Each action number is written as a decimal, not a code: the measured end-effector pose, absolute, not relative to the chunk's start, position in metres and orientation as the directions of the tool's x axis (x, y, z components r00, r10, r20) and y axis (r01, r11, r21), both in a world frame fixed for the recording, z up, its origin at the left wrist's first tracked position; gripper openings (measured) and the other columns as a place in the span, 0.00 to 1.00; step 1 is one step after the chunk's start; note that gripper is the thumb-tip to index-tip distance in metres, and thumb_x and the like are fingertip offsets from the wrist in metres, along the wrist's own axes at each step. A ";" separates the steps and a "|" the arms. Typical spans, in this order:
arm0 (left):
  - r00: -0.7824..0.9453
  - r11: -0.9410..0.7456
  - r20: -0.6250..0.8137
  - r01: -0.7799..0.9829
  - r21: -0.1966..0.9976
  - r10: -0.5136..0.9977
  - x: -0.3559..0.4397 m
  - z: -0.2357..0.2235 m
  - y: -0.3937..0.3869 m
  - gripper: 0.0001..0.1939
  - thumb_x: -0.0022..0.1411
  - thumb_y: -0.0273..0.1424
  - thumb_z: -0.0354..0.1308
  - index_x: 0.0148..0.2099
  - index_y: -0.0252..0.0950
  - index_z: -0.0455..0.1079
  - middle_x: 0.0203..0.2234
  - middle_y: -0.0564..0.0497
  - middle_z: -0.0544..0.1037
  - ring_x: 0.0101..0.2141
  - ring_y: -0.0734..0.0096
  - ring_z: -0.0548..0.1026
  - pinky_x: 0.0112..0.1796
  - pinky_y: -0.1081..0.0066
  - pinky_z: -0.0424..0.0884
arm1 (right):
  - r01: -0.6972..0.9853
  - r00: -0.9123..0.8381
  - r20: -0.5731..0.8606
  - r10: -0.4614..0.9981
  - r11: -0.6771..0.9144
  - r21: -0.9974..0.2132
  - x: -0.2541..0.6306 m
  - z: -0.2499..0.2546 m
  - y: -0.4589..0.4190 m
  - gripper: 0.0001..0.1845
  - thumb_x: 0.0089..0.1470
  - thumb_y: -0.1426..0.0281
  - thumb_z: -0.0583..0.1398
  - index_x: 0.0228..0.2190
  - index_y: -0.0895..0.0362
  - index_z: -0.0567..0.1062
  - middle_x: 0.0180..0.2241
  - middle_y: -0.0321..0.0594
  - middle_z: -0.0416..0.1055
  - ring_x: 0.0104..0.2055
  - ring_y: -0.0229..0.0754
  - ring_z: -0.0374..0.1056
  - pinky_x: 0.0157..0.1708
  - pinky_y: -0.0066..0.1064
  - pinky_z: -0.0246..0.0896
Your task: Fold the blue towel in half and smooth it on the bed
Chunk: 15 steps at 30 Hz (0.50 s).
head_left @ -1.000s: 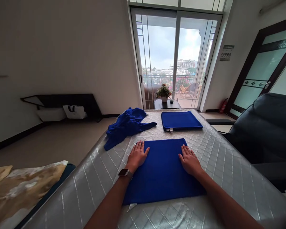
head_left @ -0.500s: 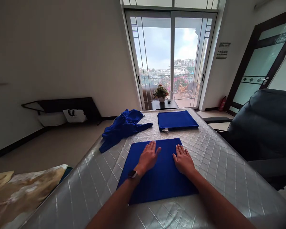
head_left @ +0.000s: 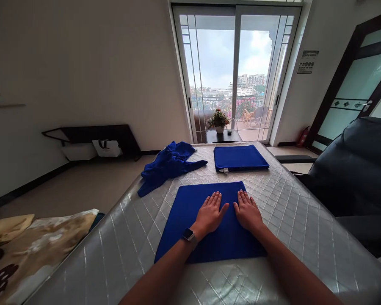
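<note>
A blue cloth [head_left: 187, 212] lies flat in a near-square shape on the silvery quilted mattress [head_left: 120, 250], right in front of me. On its middle rests my left hand [head_left: 210, 212], open and palm down, with a watch [head_left: 188, 234] at the wrist. My right hand [head_left: 247, 210] is also open, lying flat near the cloth's right edge. Beyond it sits a neatly folded blue stack [head_left: 241, 157] with a white tag at its front edge. A crumpled blue cloth [head_left: 169, 165] is heaped at the far left of the mattress.
A black leather chair [head_left: 362, 165] stands along the right side. On the left are a patterned blanket [head_left: 51, 245] and, by the wall, a black frame with a white bag [head_left: 107, 148]. A potted plant [head_left: 219, 120] stands on a small table before the sliding glass door [head_left: 209, 59].
My left hand has slid right across the cloth, from its left edge to the middle. The right hand stays by the right edge. The camera view has shifted slightly.
</note>
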<state>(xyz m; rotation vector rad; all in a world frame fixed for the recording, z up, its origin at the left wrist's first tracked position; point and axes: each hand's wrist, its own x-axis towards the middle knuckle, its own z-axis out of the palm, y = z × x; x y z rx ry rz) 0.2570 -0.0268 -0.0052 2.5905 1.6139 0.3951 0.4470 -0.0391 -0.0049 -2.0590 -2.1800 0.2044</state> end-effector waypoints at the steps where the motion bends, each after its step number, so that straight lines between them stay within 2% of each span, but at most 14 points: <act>1: 0.394 -0.422 0.176 0.890 0.174 0.902 0.241 -0.006 -0.027 0.37 0.74 0.51 0.31 0.73 0.33 0.54 0.71 0.43 0.57 0.71 0.59 0.52 0.69 0.55 0.51 | 0.980 -0.051 0.004 0.999 0.050 -0.192 0.447 -0.005 -0.039 0.37 0.70 0.59 0.39 0.71 0.65 0.47 0.74 0.44 0.39 0.75 0.44 0.34 0.72 0.41 0.28; 4: 0.311 -0.331 0.146 0.934 0.137 0.939 0.194 -0.009 -0.028 0.38 0.74 0.52 0.30 0.74 0.34 0.53 0.71 0.44 0.55 0.71 0.59 0.51 0.69 0.55 0.50 | 0.979 -0.050 -0.009 0.999 0.047 -0.201 0.447 -0.005 -0.039 0.37 0.70 0.58 0.38 0.71 0.66 0.46 0.74 0.44 0.38 0.75 0.44 0.33 0.72 0.41 0.28; 8: 0.214 -0.230 0.131 0.965 0.124 0.968 0.150 -0.011 -0.032 0.41 0.74 0.53 0.29 0.74 0.30 0.51 0.72 0.41 0.53 0.71 0.58 0.50 0.69 0.55 0.48 | 0.979 -0.048 -0.015 0.999 0.044 -0.200 0.448 -0.008 -0.038 0.37 0.70 0.58 0.38 0.71 0.65 0.47 0.74 0.43 0.37 0.75 0.43 0.33 0.72 0.41 0.27; 15: 0.193 -0.216 0.168 0.968 0.130 0.967 0.145 -0.013 -0.036 0.43 0.73 0.55 0.30 0.73 0.28 0.52 0.71 0.38 0.54 0.71 0.56 0.52 0.69 0.52 0.50 | 0.975 -0.041 -0.018 0.999 0.036 -0.218 0.449 -0.009 -0.038 0.37 0.70 0.58 0.38 0.72 0.64 0.46 0.74 0.41 0.37 0.75 0.42 0.32 0.72 0.40 0.27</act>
